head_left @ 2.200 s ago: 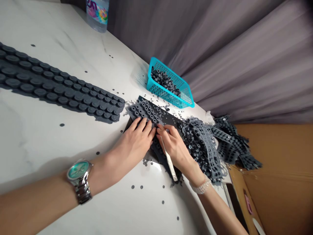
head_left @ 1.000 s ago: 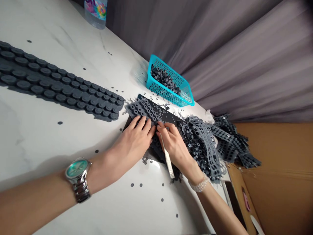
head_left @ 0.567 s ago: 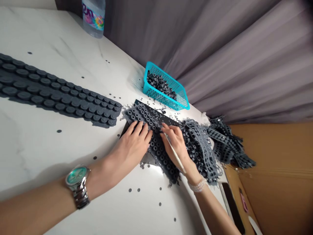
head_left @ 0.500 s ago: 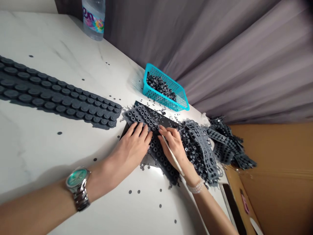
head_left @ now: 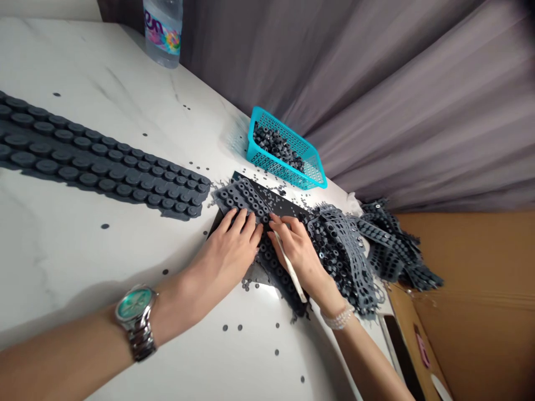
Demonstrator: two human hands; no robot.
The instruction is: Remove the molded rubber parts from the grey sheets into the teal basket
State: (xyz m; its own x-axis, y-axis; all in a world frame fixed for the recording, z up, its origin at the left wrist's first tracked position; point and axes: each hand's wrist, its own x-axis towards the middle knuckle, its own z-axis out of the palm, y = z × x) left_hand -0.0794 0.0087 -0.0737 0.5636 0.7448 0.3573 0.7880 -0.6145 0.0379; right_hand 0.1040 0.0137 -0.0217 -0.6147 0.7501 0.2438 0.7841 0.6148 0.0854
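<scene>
My left hand [head_left: 232, 245] lies on a dark grey moulded rubber sheet [head_left: 239, 194] with rows of raised rings, its fingers extended and resting on the sheet. My right hand [head_left: 298, 250] is closed round a slim white pen-like tool [head_left: 291, 270]. Its fingertips are at the sheet, close beside my left fingers, and they hide the tool's tip. Under the sheet lies a black board [head_left: 288, 208] strewn with tiny grey discs. Against my right hand's outer side rests a heap of small black rubber rings [head_left: 330, 253], partly covered by a perforated grey sheet [head_left: 349, 239].
A turquoise basket [head_left: 284, 174] holding black rings stands behind the board. Left of it lies a long studded rubber strip [head_left: 104, 161]. A water bottle [head_left: 163, 39] is at the back. More rubber sheets [head_left: 393, 245] are piled at the right, near a cardboard box [head_left: 480, 278].
Both hands stay at nearly the same spot on the sheet. The white tool's rear end has shifted slightly left and down against my right hand. The whole view has drifted a little.
</scene>
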